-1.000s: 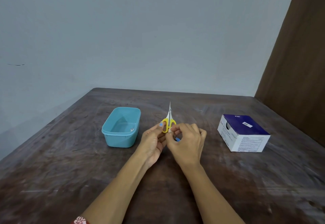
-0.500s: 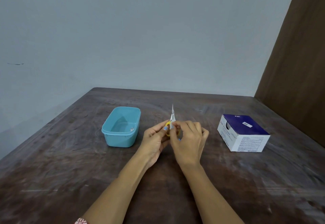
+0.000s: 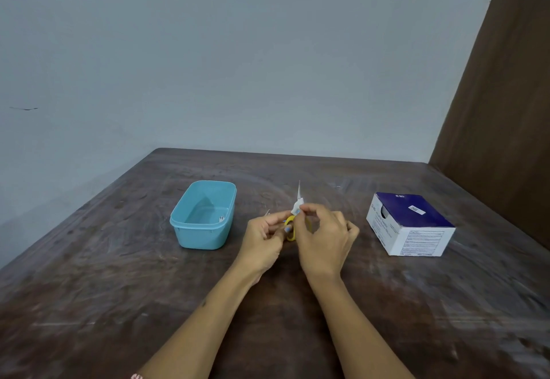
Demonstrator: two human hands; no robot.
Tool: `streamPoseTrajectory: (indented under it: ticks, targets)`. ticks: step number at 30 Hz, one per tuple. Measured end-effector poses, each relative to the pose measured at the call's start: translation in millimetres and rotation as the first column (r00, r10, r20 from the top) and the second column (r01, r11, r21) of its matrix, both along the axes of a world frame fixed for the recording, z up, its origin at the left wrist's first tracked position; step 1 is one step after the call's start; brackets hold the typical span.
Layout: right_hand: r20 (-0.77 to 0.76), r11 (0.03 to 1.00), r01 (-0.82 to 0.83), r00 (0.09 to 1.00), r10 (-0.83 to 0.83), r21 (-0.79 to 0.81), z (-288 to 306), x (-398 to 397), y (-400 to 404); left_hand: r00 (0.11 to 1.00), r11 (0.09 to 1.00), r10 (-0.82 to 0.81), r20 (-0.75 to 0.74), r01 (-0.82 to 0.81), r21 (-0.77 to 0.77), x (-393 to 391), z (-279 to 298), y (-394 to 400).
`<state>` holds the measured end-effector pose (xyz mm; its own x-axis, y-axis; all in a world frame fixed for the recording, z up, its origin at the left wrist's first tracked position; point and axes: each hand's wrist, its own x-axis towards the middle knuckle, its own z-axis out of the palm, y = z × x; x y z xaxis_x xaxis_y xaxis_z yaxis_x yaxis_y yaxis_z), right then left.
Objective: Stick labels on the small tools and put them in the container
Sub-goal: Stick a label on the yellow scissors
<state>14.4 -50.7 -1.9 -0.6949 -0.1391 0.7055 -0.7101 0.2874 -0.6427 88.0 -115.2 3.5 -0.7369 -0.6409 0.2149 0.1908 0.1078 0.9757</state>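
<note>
The right hand [image 3: 323, 238] now pinches a white label [image 3: 297, 206] onto the scissors [image 3: 293, 227].

Two bare forearms come into the head view from the bottom edge, uncovered from wrist to where the frame cuts them. Left hand [image 3: 263, 240] and right hand [image 3: 324, 240]: no rings, watch or bands that can be made out. Left forearm carries one small dark mark [image 3: 204, 303] on its upper side; at the very bottom edge by that arm, a scrap of red-and-white patterned fabric [image 3: 136, 376], too little showing to tell what garment.
</note>
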Motion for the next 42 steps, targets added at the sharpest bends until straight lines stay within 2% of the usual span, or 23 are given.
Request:
streamPoseTrajectory:
  ticks: [7,15,19,23,27,32,36,39,42]
  targets:
    - [0.104,0.993,0.013,0.995,0.0,-0.118,3.9,-2.5,3.7,0.994,0.989,-0.035,0.106,0.049,-0.137,-1.5,-5.5,0.7]
    - [0.174,0.981,-0.123,0.974,0.148,-0.148,6.0,2.2,3.6,0.998,0.985,0.031,0.053,-0.021,-0.173,2.1,-2.3,-2.6]
    - [0.192,0.962,-0.142,0.963,0.189,-0.234,8.1,3.3,4.6,0.996,0.979,0.014,0.092,0.005,-0.204,1.7,-2.3,-1.8]
    - [0.229,0.942,-0.093,0.958,0.174,-0.324,9.1,0.2,5.6,0.986,0.976,-0.042,0.162,0.075,-0.203,-1.0,-7.5,-0.9]
    - [0.25,0.94,-0.121,0.946,0.206,-0.32,7.1,0.0,4.5,0.991,0.989,-0.034,0.128,0.052,-0.141,-1.4,-7.7,0.2]
    - [0.338,0.94,-0.205,0.895,0.293,-0.272,4.0,-1.9,2.3,0.994,0.971,0.081,0.068,-0.063,-0.23,0.4,-4.6,-3.3]
    - [0.394,0.934,-0.193,0.867,0.305,-0.299,3.3,-5.7,1.4,0.996,0.97,0.056,0.07,-0.037,-0.241,0.5,-3.4,-1.8]
    - [0.373,0.936,-0.181,0.881,0.29,-0.301,5.4,-4.1,3.4,0.996,0.968,0.037,0.078,-0.016,-0.251,1.8,-2.2,-0.4]
    - [0.342,0.943,-0.202,0.894,0.288,-0.266,5.2,-1.4,2.4,0.993,0.96,0.087,0.076,-0.063,-0.273,0.9,-4.6,-2.3]
